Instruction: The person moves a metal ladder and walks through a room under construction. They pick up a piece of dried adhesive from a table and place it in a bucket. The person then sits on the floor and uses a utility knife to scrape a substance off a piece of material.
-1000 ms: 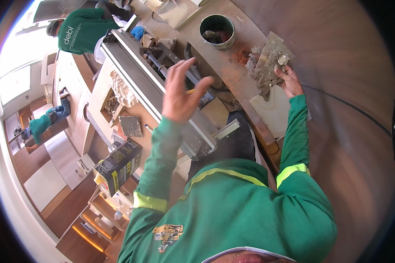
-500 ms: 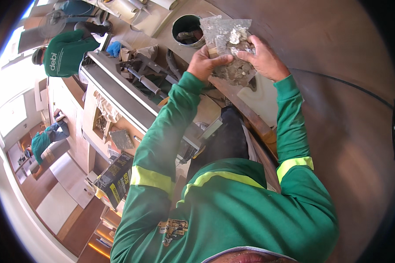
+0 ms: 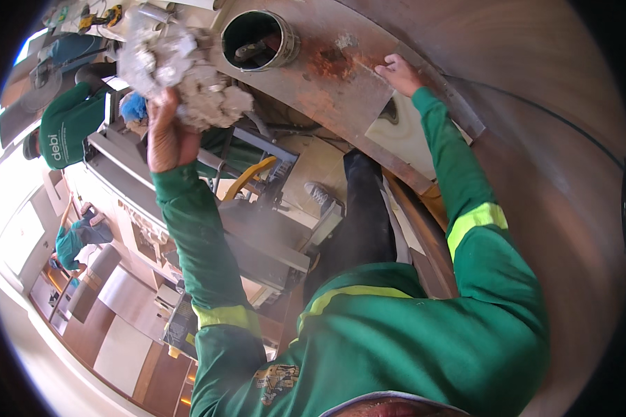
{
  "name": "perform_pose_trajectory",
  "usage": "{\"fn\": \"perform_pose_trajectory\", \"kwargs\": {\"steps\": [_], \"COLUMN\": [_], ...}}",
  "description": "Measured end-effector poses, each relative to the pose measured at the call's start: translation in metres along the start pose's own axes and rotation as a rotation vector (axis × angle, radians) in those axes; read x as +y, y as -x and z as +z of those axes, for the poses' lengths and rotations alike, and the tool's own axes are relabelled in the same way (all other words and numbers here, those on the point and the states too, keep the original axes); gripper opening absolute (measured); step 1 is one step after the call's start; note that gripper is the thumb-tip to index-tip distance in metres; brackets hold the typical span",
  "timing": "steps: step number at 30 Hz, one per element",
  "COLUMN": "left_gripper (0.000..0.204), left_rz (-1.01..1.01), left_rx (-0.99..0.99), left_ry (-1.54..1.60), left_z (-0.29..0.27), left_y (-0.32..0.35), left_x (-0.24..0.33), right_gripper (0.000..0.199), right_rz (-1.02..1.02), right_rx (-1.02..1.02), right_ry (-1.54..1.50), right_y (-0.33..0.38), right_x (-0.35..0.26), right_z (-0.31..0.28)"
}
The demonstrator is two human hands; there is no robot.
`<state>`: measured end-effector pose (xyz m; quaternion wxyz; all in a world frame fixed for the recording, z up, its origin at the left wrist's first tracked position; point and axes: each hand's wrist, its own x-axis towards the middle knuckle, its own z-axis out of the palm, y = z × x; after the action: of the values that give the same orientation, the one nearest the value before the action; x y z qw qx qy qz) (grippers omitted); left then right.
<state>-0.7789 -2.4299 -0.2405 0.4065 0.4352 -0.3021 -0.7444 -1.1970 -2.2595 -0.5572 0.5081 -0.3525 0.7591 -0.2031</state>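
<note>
At the upper left, my left hand [image 3: 170,135] is closed on a ragged sheet [image 3: 188,66] crusted with pale, lumpy residue; motion blurs its edges. Over on the right, my right hand [image 3: 402,75] is held just above a brown board [image 3: 313,90], its fingers partly curled. A thin pale sliver lies at those fingertips, too small to name. Between my two hands, a bucket [image 3: 293,43] with a dark inside holds some tools. Reddish-orange stains [image 3: 330,64] and a whitish patch mark the board near my right hand.
A pale slab [image 3: 403,135] lies on the near side of the board. Metal machine parts with a yellow curved piece [image 3: 250,177] stand below my left hand. A dark cable [image 3: 535,101] runs along the right. Two co-workers, one in a green shirt [image 3: 69,125], are at the left.
The crusted sheet has gone from both hands to my left hand alone and swung left. My right hand has let go of it and hovers by the board. The view has shifted.
</note>
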Motion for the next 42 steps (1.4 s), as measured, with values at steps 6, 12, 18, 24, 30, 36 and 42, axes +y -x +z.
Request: {"fn": "perform_pose_trajectory", "kwargs": {"steps": [6, 12, 18, 24, 30, 36, 42], "left_gripper": [0.054, 0.052, 0.059, 0.057, 0.054, 0.053, 0.050], "left_rz": [0.059, 0.041, -0.015, 0.090, 0.103, 0.101, 0.145], "left_rx": [0.051, 0.068, -0.137, 0.130, 0.126, 0.142, 0.195], "left_ry": [-0.024, -0.057, 0.128, -0.052, -0.043, -0.045, -0.054], "left_z": [-0.016, -0.012, -0.037, -0.025, -0.031, -0.017, -0.017], "left_y": [0.009, -0.010, 0.002, -0.003, 0.007, -0.003, -0.002], "left_x": [0.013, 0.018, 0.030, 0.028, 0.029, 0.026, 0.022], "right_gripper": [0.081, 0.081, 0.068, 0.056, 0.052, 0.051, 0.050], "right_rz": [-0.099, -0.109, -0.103, -0.291, -0.410, -0.564, -0.733], "right_rx": [0.423, 0.737, 0.506, 0.106, -0.009, 0.130, 0.035], "right_ry": [0.380, 0.410, 0.322, 0.408, 0.623, 0.696, 0.890], "right_y": [-0.078, -0.178, -0.174, -0.178, -0.146, -0.208, -0.219], "right_x": [-0.018, 0.017, 0.005, 0.040, -0.045, 0.037, 0.029], "right_z": [0.090, 0.139, 0.133, 0.131, 0.127, 0.151, 0.149]}}
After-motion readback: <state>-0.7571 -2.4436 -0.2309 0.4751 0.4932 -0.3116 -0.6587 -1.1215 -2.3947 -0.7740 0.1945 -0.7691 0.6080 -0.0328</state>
